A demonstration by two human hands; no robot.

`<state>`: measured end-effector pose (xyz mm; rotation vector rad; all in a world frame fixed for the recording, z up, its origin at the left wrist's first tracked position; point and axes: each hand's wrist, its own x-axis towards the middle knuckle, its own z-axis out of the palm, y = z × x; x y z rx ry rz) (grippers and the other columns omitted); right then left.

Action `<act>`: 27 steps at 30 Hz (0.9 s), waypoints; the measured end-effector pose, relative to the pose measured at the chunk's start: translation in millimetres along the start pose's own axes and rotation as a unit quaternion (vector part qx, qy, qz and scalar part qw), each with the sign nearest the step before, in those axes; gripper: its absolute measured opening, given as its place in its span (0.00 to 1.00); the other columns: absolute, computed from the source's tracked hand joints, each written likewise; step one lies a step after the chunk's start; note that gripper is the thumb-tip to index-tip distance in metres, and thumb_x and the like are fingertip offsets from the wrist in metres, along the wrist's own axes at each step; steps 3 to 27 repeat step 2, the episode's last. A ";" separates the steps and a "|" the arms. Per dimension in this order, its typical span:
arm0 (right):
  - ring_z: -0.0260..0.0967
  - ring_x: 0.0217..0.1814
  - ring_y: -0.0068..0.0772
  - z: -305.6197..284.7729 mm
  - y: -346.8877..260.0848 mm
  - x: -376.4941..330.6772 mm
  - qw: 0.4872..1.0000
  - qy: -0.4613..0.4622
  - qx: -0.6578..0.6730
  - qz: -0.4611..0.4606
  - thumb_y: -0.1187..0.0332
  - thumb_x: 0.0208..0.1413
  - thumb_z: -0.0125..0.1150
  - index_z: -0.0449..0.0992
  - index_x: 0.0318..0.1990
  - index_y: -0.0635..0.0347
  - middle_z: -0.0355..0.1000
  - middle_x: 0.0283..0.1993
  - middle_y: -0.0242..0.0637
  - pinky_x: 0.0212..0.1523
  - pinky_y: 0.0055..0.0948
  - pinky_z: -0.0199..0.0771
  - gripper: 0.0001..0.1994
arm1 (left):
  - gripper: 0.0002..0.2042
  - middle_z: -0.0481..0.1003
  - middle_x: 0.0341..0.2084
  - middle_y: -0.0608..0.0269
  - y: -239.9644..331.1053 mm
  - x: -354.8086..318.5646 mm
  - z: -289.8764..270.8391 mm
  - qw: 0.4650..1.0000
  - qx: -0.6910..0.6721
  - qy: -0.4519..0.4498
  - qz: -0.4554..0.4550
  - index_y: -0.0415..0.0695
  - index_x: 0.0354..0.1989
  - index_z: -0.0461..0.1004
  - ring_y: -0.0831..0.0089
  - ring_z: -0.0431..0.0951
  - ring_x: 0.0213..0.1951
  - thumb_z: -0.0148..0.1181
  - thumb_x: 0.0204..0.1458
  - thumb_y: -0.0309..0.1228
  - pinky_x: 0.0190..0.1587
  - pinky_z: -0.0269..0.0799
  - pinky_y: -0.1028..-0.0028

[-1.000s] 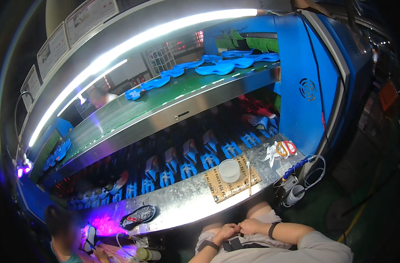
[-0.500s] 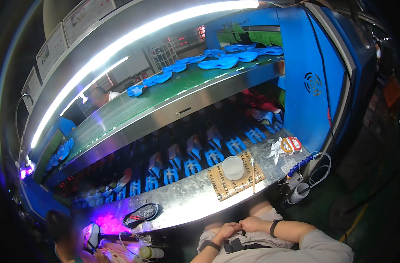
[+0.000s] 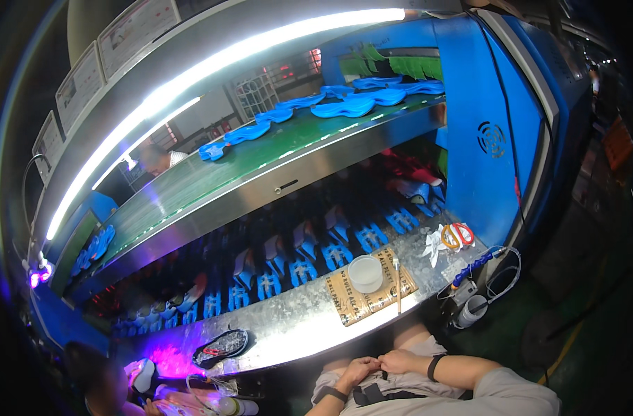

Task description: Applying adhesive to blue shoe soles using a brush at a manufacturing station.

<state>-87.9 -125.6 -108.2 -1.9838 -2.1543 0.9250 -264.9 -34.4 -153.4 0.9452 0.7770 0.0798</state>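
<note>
Hands meet in the lap, low centre of the frame.
Left hand (image 3: pixel 358 369) and right hand (image 3: pixel 398 360) pinch together, fingers curled on something too small to tell; white cup (image 3: pixel 365 273) sits above them on the table (image 3: pixel 295 333), untouched.

Bare forearms, no sleeves below elbow. Black band on right wrist (image 3: pixel 435 367), dark band on left wrist (image 3: pixel 332 394). Grey short-sleeve shirt (image 3: pixel 510 399) at right shoulder. Light shorts (image 3: pixel 399 383) with black strap and buckle (image 3: pixel 366 395) across lap.
</note>
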 end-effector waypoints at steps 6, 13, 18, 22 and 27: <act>0.77 0.48 0.54 -0.1 -0.6 1.1 1.000 -0.005 0.007 0.019 0.56 0.61 0.46 0.79 0.46 0.58 0.79 0.44 0.54 0.51 0.52 0.76 0.19 | 0.07 0.81 0.37 0.58 0.8 1.1 -1.1 1.000 -0.004 0.002 -0.003 0.34 0.42 0.78 0.73 0.80 0.39 0.61 0.59 0.24 0.46 0.76 0.78; 0.77 0.48 0.54 -0.1 -0.6 1.1 1.000 -0.005 0.007 0.019 0.56 0.61 0.46 0.79 0.46 0.58 0.79 0.44 0.54 0.51 0.52 0.76 0.19 | 0.07 0.81 0.37 0.58 0.8 1.1 -1.1 1.000 -0.004 0.002 -0.003 0.34 0.42 0.78 0.73 0.80 0.39 0.61 0.59 0.24 0.46 0.76 0.78; 0.77 0.48 0.54 -0.1 -0.6 1.1 1.000 -0.005 0.007 0.019 0.56 0.61 0.46 0.79 0.46 0.58 0.79 0.44 0.54 0.51 0.52 0.76 0.19 | 0.07 0.81 0.37 0.58 0.8 1.1 -1.1 1.000 -0.004 0.002 -0.003 0.34 0.42 0.78 0.73 0.80 0.39 0.61 0.59 0.24 0.46 0.76 0.78; 0.77 0.48 0.54 -0.1 -0.6 1.1 1.000 -0.005 0.007 0.019 0.56 0.61 0.46 0.79 0.46 0.58 0.79 0.44 0.54 0.51 0.52 0.76 0.19 | 0.07 0.81 0.37 0.58 0.8 1.1 -1.1 1.000 -0.004 0.002 -0.003 0.34 0.42 0.78 0.73 0.80 0.39 0.61 0.59 0.24 0.46 0.76 0.78; 0.77 0.48 0.54 -0.1 -0.6 1.1 1.000 -0.005 0.007 0.019 0.56 0.61 0.46 0.79 0.46 0.58 0.79 0.44 0.54 0.51 0.52 0.76 0.19 | 0.07 0.81 0.37 0.58 0.8 1.1 -1.1 1.000 -0.004 0.002 -0.003 0.34 0.42 0.78 0.73 0.80 0.39 0.61 0.59 0.24 0.46 0.76 0.78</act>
